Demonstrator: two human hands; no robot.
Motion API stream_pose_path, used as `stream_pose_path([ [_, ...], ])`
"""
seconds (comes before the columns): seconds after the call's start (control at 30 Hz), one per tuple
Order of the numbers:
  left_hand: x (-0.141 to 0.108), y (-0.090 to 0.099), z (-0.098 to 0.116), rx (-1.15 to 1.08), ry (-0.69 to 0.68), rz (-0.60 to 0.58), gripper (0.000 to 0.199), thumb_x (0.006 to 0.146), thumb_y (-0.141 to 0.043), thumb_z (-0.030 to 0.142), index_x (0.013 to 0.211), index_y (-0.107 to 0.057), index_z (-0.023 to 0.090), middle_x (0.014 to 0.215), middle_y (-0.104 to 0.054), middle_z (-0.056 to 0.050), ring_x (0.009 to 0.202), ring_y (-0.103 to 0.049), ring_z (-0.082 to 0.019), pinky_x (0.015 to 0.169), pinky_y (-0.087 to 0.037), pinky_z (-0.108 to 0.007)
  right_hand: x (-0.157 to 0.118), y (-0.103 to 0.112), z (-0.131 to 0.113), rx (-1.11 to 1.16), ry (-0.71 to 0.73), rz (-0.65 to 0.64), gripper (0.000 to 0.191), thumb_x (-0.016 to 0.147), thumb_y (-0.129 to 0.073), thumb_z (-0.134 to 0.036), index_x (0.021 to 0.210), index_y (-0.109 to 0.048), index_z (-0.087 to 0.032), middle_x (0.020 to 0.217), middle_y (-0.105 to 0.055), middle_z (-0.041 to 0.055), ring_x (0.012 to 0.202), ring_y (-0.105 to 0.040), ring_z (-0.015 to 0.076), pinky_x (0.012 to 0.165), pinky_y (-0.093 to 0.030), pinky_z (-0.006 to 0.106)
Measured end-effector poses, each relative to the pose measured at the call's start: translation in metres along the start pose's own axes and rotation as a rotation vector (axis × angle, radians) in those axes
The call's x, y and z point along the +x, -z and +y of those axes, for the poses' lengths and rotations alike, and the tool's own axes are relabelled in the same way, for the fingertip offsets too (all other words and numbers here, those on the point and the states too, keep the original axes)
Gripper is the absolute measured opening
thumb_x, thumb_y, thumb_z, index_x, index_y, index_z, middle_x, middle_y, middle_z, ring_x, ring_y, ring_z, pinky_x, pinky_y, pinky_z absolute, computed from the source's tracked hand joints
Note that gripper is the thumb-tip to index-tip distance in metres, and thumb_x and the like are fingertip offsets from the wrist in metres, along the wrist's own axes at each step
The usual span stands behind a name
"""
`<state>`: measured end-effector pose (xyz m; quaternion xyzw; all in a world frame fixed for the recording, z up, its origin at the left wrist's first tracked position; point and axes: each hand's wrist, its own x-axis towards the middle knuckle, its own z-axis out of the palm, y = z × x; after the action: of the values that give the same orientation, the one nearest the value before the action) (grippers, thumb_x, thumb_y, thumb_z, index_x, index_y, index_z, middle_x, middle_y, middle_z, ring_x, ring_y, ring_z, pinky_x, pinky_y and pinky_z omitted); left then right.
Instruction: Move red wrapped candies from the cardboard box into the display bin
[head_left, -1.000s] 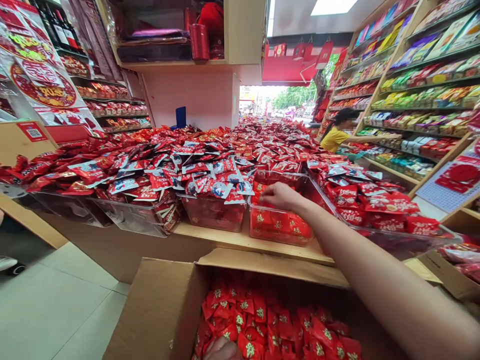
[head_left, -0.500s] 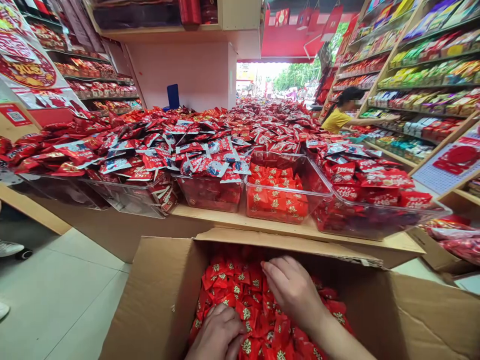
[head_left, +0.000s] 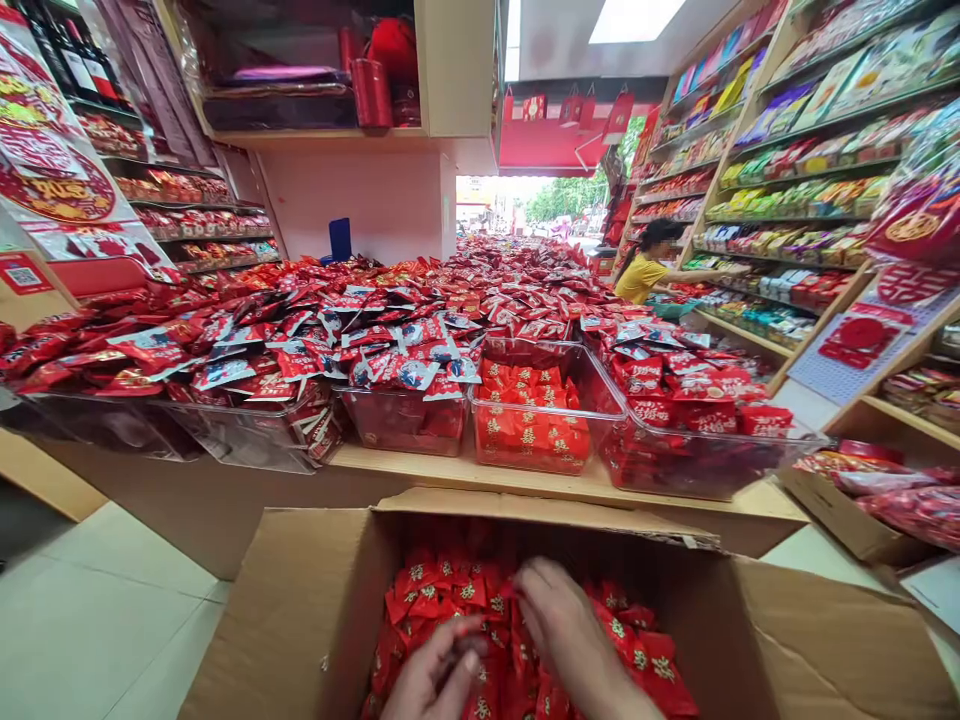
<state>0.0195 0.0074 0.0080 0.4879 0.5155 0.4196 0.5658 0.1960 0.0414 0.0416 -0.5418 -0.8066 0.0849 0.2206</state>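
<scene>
Small red packets (head_left: 480, 595) with gold characters fill an open cardboard box (head_left: 315, 600) directly in front of me. Over the packets at the near side is my left hand (head_left: 431, 675), thumb and index finger apart, with no packet visible between them. My right hand (head_left: 562, 625) reaches down into the middle of the box, its fingertips at the packets. Motion blur smears those fingers, so any grip there cannot be made out.
Beyond the box, a clear bin (head_left: 532, 455) holds similar red packets. Bins of larger red-and-white bags (head_left: 405, 350) flank it on a wooden ledge (head_left: 405, 465). A person in a yellow top (head_left: 641, 280) reaches toward stocked shelves (head_left: 795, 210) at right.
The view has tilted up. My left hand has lifted and its thumb and index finger have spread apart. My right hand has shifted slightly and now points lower into the packets.
</scene>
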Motion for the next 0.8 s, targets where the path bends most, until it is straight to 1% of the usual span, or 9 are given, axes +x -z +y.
stream_pose_path([
  [0.1,0.006,-0.013,0.024,-0.346,0.221,0.042,0.051,0.064,-0.062,0.056,0.1,-0.061,0.021,0.06,-0.06,0.003,0.05,-0.056,-0.012,0.035,-0.032,-0.017,-0.017,0.001,-0.01,0.345,0.183,0.148,0.028,0.077,-0.038,0.001,0.081,-0.056,-0.02,0.084,-0.06,0.0047,0.078,-0.058,0.0141,0.068,-0.047,0.022],
  [0.2,0.006,-0.021,0.049,-0.409,0.238,0.046,0.038,0.056,-0.076,0.042,0.082,-0.067,0.016,0.055,-0.058,0.005,0.04,-0.044,-0.004,0.035,-0.031,-0.015,-0.034,-0.003,-0.02,0.622,0.187,0.315,0.029,0.079,-0.039,-0.003,0.085,-0.059,-0.023,0.086,-0.059,0.0055,0.08,-0.058,0.0148,0.07,-0.047,0.023],
  [0.33,-0.003,-0.028,0.07,-0.478,0.18,0.079,0.025,0.057,-0.077,0.027,0.076,-0.066,0.016,0.07,-0.063,0.002,0.055,-0.052,-0.008,0.051,-0.045,-0.02,-0.045,-0.006,-0.029,1.043,-0.163,0.366,0.019,0.081,-0.051,-0.02,0.095,-0.062,-0.025,0.102,-0.061,0.0088,0.095,-0.058,0.0206,0.079,-0.048,0.03],
  [0.4,-0.007,-0.032,0.074,-0.477,0.153,0.113,0.029,0.058,-0.076,0.025,0.083,-0.063,0.018,0.077,-0.061,0.0,0.061,-0.054,-0.011,0.055,-0.049,-0.023,-0.045,-0.005,-0.032,1.321,-0.401,0.344,0.024,0.078,-0.057,-0.03,0.102,-0.06,-0.025,0.101,-0.063,0.0086,0.09,-0.061,0.0213,0.075,-0.051,0.032],
  [0.47,-0.009,-0.035,0.077,-0.45,0.137,0.121,0.041,0.057,-0.076,0.024,0.094,-0.06,0.019,0.081,-0.058,0.0,0.065,-0.055,-0.013,0.055,-0.05,-0.026,-0.043,-0.003,-0.034,1.488,-0.558,0.287,0.023,0.074,-0.063,-0.035,0.094,-0.062,-0.024,0.088,-0.067,0.0058,0.078,-0.063,0.0189,0.068,-0.052,0.029],
  [0.57,-0.008,-0.033,0.078,-0.367,0.137,0.079,0.044,0.061,-0.073,0.028,0.102,-0.058,0.02,0.077,-0.055,0.002,0.064,-0.052,-0.012,0.054,-0.048,-0.025,-0.04,0.002,-0.034,1.465,-0.612,0.231,0.017,0.068,-0.069,-0.033,0.078,-0.064,-0.02,0.074,-0.067,0.0023,0.069,-0.06,0.0149,0.064,-0.049,0.024],
  [0.67,-0.005,-0.026,0.078,-0.183,0.126,-0.004,0.02,0.07,-0.065,0.032,0.08,-0.064,0.015,0.064,-0.055,0.003,0.055,-0.045,-0.009,0.051,-0.039,-0.02,-0.042,0.007,-0.034,1.381,-0.607,0.239,0.015,0.068,-0.069,-0.032,0.071,-0.064,-0.019,0.064,-0.062,-0.0011,0.059,-0.054,0.0107,0.057,-0.044,0.019],
  [0.73,-0.003,-0.023,0.077,-0.117,0.08,-0.047,0.02,0.072,-0.063,0.033,0.066,-0.061,0.014,0.057,-0.052,0.005,0.053,-0.041,-0.009,0.051,-0.036,-0.02,-0.044,0.008,-0.035,1.342,-0.601,0.245,0.015,0.07,-0.067,-0.033,0.067,-0.063,-0.018,0.059,-0.057,-0.0029,0.055,-0.048,0.0092,0.052,-0.041,0.018],
  [0.8,-0.003,-0.023,0.075,-0.117,0.022,-0.041,0.021,0.073,-0.062,0.034,0.063,-0.057,0.016,0.058,-0.05,0.006,0.056,-0.04,-0.01,0.054,-0.036,-0.02,-0.045,0.007,-0.037,1.305,-0.561,0.256,0.015,0.072,-0.065,-0.032,0.066,-0.063,-0.019,0.06,-0.056,-0.0029,0.056,-0.047,0.0096,0.053,-0.04,0.018],
])
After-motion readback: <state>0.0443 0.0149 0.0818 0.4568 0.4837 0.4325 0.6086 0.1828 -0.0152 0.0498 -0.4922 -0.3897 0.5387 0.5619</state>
